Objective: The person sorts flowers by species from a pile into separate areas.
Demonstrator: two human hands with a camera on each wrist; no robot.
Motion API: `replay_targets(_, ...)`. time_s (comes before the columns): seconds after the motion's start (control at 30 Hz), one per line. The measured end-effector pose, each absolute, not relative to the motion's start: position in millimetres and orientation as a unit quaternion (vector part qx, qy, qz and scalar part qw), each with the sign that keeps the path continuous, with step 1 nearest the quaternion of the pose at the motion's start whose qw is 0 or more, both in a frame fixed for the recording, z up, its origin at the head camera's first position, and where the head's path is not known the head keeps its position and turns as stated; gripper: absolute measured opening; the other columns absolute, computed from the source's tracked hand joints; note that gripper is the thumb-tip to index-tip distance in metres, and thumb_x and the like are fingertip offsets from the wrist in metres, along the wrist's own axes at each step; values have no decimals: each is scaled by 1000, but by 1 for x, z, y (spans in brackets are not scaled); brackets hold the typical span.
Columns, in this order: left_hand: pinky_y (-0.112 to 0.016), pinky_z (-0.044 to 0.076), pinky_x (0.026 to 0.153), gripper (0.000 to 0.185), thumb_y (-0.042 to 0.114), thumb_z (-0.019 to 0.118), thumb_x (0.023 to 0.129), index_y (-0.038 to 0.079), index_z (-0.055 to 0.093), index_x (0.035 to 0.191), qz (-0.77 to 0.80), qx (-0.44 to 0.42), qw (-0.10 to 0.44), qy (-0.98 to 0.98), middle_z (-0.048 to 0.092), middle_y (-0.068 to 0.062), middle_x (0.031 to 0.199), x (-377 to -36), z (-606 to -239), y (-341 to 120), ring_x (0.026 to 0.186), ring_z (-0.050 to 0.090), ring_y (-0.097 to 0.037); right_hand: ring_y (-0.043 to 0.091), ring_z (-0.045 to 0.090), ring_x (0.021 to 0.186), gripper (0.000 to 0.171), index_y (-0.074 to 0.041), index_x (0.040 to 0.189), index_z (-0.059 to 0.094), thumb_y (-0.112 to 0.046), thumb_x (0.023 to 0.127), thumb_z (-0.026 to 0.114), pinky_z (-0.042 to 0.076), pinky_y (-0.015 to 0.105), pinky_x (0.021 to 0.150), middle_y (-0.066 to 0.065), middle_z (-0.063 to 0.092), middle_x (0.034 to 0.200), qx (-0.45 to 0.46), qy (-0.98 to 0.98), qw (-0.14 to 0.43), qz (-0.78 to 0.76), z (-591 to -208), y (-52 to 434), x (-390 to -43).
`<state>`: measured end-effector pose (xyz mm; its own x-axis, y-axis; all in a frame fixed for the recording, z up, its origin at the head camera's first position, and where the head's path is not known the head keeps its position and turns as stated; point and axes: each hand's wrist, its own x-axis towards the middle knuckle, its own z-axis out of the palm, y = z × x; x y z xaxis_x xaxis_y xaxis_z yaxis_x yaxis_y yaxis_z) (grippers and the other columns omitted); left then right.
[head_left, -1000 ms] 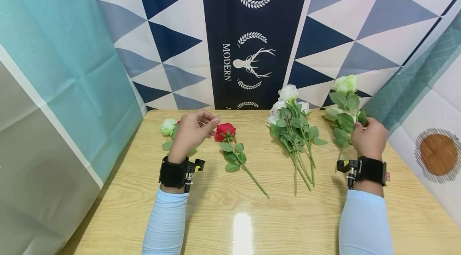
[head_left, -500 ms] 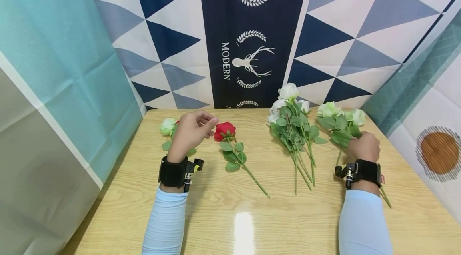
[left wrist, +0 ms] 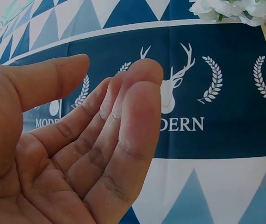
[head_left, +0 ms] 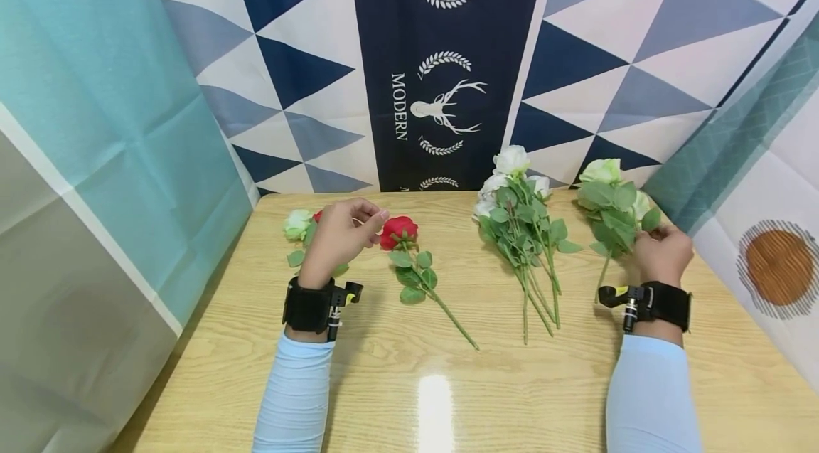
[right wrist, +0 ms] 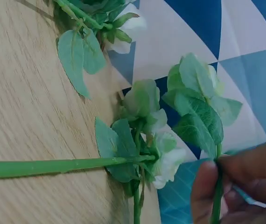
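My right hand (head_left: 663,254) pinches the green stem of a pale green artificial rose (right wrist: 212,77) between thumb and fingers. The held bloom stands off the table, its leaves (right wrist: 199,116) just below it. Beside it, more whitish-green roses (right wrist: 168,156) lie on the table, partly covered by leaves in the head view. My left hand (head_left: 342,232) holds nothing; its fingers are loosely bent, the thumb apart from them in the left wrist view. Close to its fingertips lies a red rose (head_left: 399,231) with its stem slanting toward the front right.
A bunch of white roses (head_left: 512,161) lies right of centre on the wooden table (head_left: 365,382), stems toward me. Behind the left hand lie a pale green rose (head_left: 297,224) and a bit of red bloom, partly hidden. Patterned cloth (head_left: 441,48) hangs along the back.
My right hand dipped left and toward me, then came back right and away, its rose higher again. The stem end seen beyond the wrist half a second ago is out of sight. My left hand stays put.
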<state>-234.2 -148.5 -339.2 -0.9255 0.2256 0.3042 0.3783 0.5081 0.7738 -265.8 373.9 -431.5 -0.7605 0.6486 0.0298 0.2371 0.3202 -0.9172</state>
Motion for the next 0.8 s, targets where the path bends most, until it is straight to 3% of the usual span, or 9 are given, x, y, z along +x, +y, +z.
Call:
replay_targets(0.1,-35,58,66,25,29,67,102,6,75,104,-461,-173,83,-866,73,-10,87,-234,-339,-148,68,71,-21,0,57,73,44,-10,131,62,8,92,53,50,13,64,-6,51,101,-285,-702,229,611,-429,372,-267)
replay_targets(0.17,-35,58,66,26,30,67,102,5,75,104,-458,-172,84,-868,73,-8,87,-235,-340,-148,67,70,-18,2,60,67,41,-10,118,63,16,89,52,52,13,62,-3,50,101,-280,-645,250,666,-429,371,-268)
replay_targets(0.3,-35,58,65,27,30,67,102,5,75,104,-456,-171,85,-869,73,-9,85,-235,-340,-149,67,70,-18,2,61,68,32,-9,106,65,17,89,57,52,12,62,-1,50,98,-284,-620,259,684,-432,371,-270)
replay_targets(0.4,-35,58,65,26,29,66,102,4,75,105,-456,-174,86,-869,74,-10,86,-235,-340,-149,67,70,-20,0,55,75,30,-12,107,71,11,89,65,48,14,72,-6,55,94,-303,-660,244,642,-439,371,-273)
replay_targets(0.53,-34,58,64,24,27,66,103,5,76,103,-457,-180,89,-867,74,-8,85,-235,-341,-150,67,71,-21,3,51,82,31,-12,122,72,-1,93,65,40,20,79,-12,58,88,-321,-748,209,541,-448,370,-274)
replay_targets(0.67,-34,58,64,22,27,66,103,7,76,102,-455,-183,93,-866,73,-5,83,-235,-341,-150,66,71,-21,24,56,100,39,1,134,65,-8,98,54,44,32,80,5,61,100,-304,-822,185,445,-454,368,-274)
replay_targets(0.8,-35,58,64,22,27,66,102,7,76,101,-454,-180,91,-868,73,-7,82,-235,-340,-150,69,72,-27,48,44,124,45,10,137,58,-8,97,48,43,54,92,31,54,125,-284,-848,168,414,-457,365,-273)
